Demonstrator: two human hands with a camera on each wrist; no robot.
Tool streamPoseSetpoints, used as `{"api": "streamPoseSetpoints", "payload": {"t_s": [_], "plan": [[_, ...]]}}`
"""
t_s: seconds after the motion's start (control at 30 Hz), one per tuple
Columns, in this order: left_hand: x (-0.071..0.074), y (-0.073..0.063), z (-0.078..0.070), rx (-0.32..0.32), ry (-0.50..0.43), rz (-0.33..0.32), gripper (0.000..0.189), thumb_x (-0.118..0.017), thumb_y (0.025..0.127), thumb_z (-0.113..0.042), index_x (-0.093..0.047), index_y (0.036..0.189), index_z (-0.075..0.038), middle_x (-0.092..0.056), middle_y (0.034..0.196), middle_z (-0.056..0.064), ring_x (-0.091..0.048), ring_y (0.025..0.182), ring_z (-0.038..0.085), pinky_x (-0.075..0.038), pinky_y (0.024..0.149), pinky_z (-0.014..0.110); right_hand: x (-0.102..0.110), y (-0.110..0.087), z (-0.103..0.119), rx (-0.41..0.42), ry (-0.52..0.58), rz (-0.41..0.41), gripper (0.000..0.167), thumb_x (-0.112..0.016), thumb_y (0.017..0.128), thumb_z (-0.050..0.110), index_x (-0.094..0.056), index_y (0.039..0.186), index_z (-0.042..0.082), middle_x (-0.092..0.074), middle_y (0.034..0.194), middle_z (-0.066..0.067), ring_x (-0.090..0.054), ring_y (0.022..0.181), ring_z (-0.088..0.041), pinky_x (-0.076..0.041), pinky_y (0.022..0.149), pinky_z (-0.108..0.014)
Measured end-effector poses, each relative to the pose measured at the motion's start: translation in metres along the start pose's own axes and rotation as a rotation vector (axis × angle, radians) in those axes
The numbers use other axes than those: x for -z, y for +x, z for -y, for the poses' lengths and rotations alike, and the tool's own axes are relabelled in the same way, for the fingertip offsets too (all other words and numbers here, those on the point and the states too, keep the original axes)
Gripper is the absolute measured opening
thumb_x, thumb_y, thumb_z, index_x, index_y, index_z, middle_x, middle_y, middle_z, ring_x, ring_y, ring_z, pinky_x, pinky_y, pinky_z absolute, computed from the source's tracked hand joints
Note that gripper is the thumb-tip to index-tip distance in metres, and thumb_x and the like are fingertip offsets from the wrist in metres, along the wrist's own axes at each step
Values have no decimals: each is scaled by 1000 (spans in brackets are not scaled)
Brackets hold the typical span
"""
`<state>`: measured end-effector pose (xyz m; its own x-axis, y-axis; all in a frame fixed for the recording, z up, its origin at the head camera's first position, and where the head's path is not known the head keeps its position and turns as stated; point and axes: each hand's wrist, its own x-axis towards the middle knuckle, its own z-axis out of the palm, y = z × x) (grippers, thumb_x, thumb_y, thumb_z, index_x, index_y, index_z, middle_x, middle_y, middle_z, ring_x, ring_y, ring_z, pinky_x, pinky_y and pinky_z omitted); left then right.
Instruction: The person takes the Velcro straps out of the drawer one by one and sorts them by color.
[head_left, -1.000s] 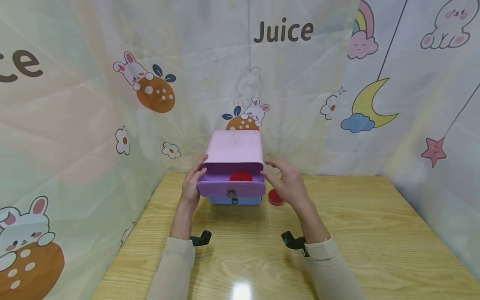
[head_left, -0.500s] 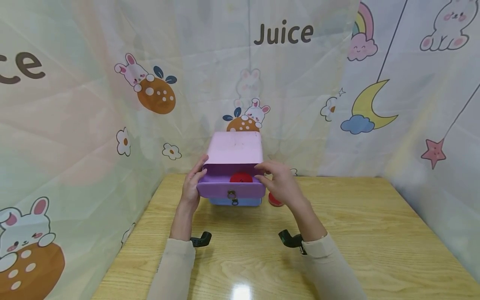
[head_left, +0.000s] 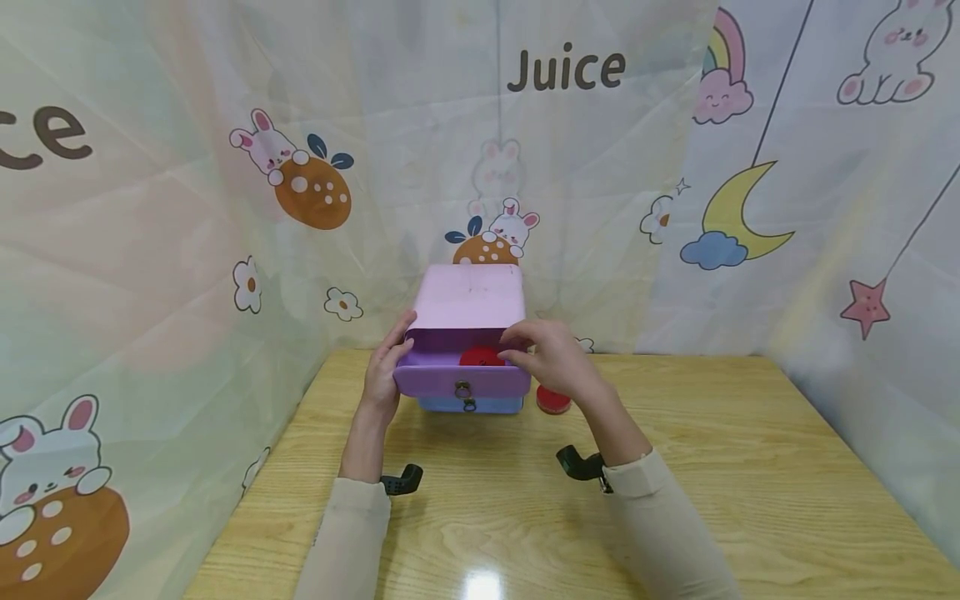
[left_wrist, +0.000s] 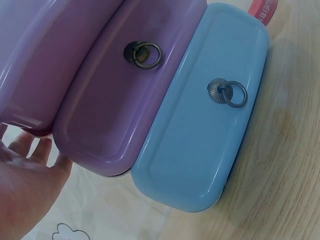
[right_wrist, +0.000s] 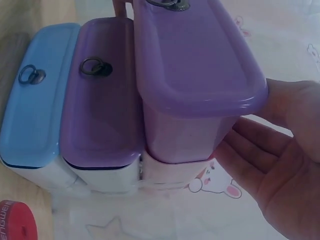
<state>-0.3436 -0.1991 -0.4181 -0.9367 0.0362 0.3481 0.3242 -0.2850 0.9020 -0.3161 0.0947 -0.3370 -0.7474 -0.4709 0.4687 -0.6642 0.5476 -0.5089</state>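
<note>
One cabinet (head_left: 468, 298) bears three drawers (right_wrist: 200, 65), two purple and one blue, with three ring pulls (right_wrist: 103, 68). There are two red round objects (head_left: 553, 399), one left hand (head_left: 382, 375), one right hand (head_left: 557, 358), two sleeves (head_left: 351, 533), two black wrist devices (head_left: 405, 480) and one table (head_left: 675, 467). One backdrop (head_left: 420, 108) shows three orange fruits (head_left: 313, 198) and one crescent moon (head_left: 732, 205).

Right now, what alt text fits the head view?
The left hand rests against the left side of a drawer unit; the right hand is at its open purple top drawer, near a red disc inside. A second red disc sits on the wooden table, right of the unit.
</note>
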Motion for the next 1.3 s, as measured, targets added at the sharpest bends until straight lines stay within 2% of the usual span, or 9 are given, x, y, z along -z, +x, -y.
{"api": "streamPoseSetpoints", "payload": {"t_s": [0.13,0.23,0.33,0.5,0.67,0.83,1.0,1.3], "plan": [[0,0,0,1,2,-1,50,-47,108,-12,-46,157,-10,-35,169,-3,-20,159,11,-9,131,41,3,11,2,-15,-55,111,3,-81,92,16,-78,93,14,-74,89,5,-65,85,-15,-57,78,-33],[0,0,0,1,1,-3,50,-47,108,-11,-46,157,-10,-36,169,-3,-20,159,11,-9,132,40,4,20,4,-7,-86,203,4,-80,94,19,-79,95,15,-74,88,7,-64,83,-14,-56,77,-31],[-1,0,0,3,2,-4,49,-47,108,-11,-46,157,-10,-36,169,-3,-21,159,12,-9,132,41,3,29,5,12,-70,280,4,-80,94,19,-81,95,15,-76,91,6,-65,83,-13,-57,77,-30],[-1,1,0,2,-1,1,49,-47,108,-11,-46,157,-10,-36,169,-3,-20,159,12,-9,132,42,4,39,3,41,-62,370,4,-81,92,18,-82,96,15,-77,102,3,-67,86,-10,-58,81,-28],[-1,1,-1,0,-3,-2,49,-48,108,-12,-46,157,-11,-36,169,-4,-20,159,12,-9,132,43,5,48,3,54,-73,463,7,-80,92,14,-82,99,14,-77,97,4,-68,84,-8,-58,82,-27],[0,-1,-2,4,7,-6,49,-48,108,-12,-46,158,-11,-35,169,-4,-19,160,11,-9,132,41,4,56,5,24,-87,556,8,-78,93,13,-83,100,14,-77,93,4,-67,82,-9,-58,80,-27],[-1,-1,-3,5,5,-2,50,-48,108,-12,-45,158,-11,-35,169,-3,-19,160,12,-10,131,41,2,61,7,-19,-112,600,12,-75,93,7,-82,96,16,-74,88,4,-64,81,-13,-57,76,-27],[-1,-2,-2,5,0,-8,49,-48,108,-11,-46,157,-10,-35,169,-3,-20,160,12,-9,132,41,1,61,7,-70,-99,623,38,-60,87,-12,-81,98,17,-72,90,2,-62,83,-17,-56,73,-27]]}}
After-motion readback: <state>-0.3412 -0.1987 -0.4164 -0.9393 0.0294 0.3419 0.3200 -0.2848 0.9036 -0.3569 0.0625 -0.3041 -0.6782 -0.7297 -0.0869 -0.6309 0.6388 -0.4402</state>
